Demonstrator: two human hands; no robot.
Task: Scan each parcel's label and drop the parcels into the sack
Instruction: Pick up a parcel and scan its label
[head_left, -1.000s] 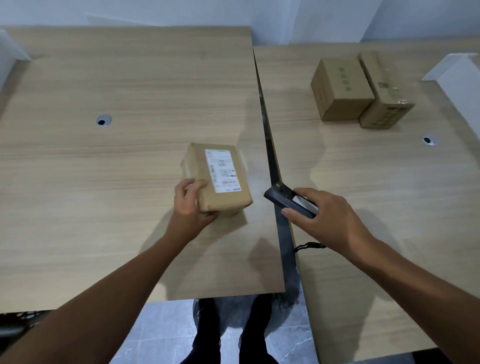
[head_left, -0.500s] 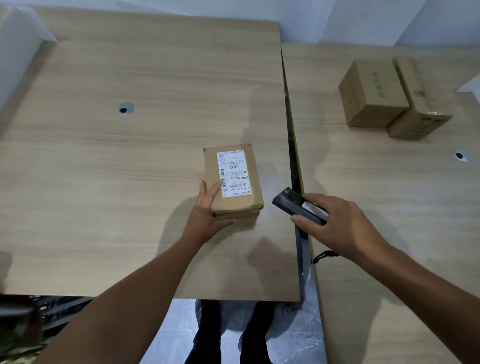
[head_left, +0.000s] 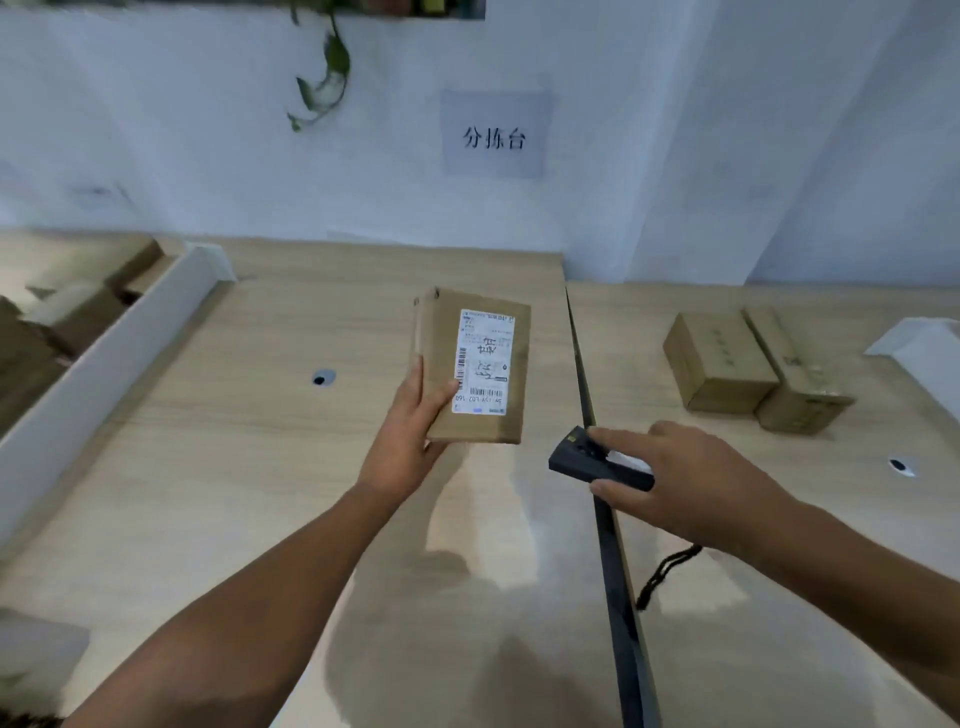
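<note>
Parcel, brown carton, sits at centre frame in the left hand, and appears raised off the table and tipped so its white label faces the camera. Grip, left: thumb laid across the front face at the label's lower left corner, palm under the lower left edge, remaining fingers behind the carton and not visible (so how far they wrap cannot be told). Grip, right: right hand, right of centre, pinches a dark handheld scanner between the index finger along its top and the thumb on its near side; a black wrist cord trails below the wrist. Scanner nose points toward the upper left, near the carton's lower right corner but apart from it. Judged step: scanning of this parcel's label, with label presented and reader not yet squarely on the barcodes. Next move calls for swinging the scanner nose up onto the label (or tilting the carton toward it), then carrying the carton to the sack, which is not in frame. Two more cartons wait side by side, touching, at the right of the frame, presumably unscanned.
</note>
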